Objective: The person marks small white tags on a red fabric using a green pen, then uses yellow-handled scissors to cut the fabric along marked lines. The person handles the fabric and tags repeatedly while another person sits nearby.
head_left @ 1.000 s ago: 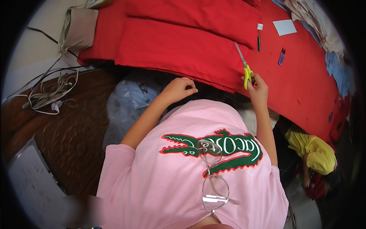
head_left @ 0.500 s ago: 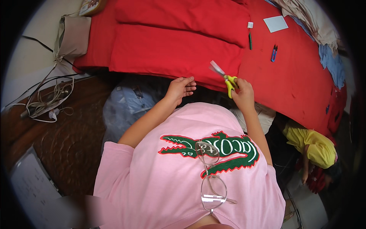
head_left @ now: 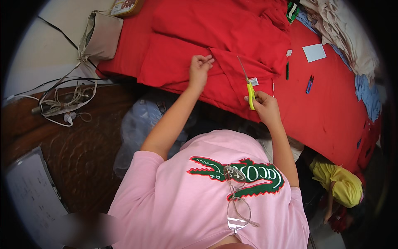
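Observation:
A red garment or cloth (head_left: 178,58) lies on the table, with one corner folded back. My left hand (head_left: 199,72) is over it beside that folded corner, fingers loosely curled and apart, with no cloth visibly gripped. In my right hand (head_left: 266,107) is a pair of scissors with yellow handles (head_left: 251,95). Their thin blades point away from me, over the folded part. A small white label (head_left: 253,81) on the cloth shows just beside the scissors' pivot.
Blue thread snips (head_left: 309,84), a green pen-like stick (head_left: 287,70) and a white card (head_left: 314,53) lie to the right. Pale and blue cloths (head_left: 367,93) pile up at the far right. A beige bag (head_left: 103,35) and tangled cables (head_left: 66,101) are left. A person in yellow (head_left: 338,178) bends low at right.
My left hand has moved up from the table's near edge onto the cloth. A corner of the cloth is now turned back, and the white label shows. The scissors have turned to point more straight ahead.

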`<state>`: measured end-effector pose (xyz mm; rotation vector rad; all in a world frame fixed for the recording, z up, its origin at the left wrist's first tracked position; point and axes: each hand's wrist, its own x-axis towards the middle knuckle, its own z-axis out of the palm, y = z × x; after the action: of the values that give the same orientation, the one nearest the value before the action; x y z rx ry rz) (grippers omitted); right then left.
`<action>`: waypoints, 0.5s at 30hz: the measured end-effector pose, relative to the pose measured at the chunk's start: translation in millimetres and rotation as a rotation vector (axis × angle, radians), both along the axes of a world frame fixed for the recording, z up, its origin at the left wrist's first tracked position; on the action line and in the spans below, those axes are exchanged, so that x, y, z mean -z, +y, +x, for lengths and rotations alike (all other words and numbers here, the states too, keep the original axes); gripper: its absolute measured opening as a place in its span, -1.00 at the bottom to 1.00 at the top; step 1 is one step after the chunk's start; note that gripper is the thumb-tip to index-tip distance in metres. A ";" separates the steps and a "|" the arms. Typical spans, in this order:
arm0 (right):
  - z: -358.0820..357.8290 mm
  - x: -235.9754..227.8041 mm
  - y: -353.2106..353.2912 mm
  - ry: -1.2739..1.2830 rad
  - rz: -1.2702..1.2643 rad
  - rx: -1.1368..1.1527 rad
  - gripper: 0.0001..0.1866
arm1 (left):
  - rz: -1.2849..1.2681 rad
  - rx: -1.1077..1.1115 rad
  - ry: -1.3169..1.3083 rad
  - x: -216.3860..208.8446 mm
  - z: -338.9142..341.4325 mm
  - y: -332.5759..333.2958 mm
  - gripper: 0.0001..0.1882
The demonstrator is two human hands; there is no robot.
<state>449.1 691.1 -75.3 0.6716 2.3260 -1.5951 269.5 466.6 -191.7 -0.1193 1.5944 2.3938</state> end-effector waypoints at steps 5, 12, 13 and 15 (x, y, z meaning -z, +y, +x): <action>-14.1 4.4 -4.8 0.063 0.058 0.046 -0.70 | -0.020 0.120 -0.024 -2.8 23.8 31.9 -0.76; -13.8 -11.6 0.9 0.120 0.453 -0.102 -0.63 | -0.174 0.194 0.125 -37.0 23.0 41.7 -0.48; -13.1 -21.0 0.6 0.150 0.541 -0.131 -0.61 | -0.179 0.204 0.176 -45.9 26.5 38.2 -0.45; -12.3 -37.7 4.4 0.164 0.581 -0.180 -0.60 | -0.184 0.227 0.281 -63.6 32.7 32.1 -0.38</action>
<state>436.8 695.4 -37.6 0.4261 2.9024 -0.9226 302.2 498.7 -128.1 0.3599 1.8363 2.1604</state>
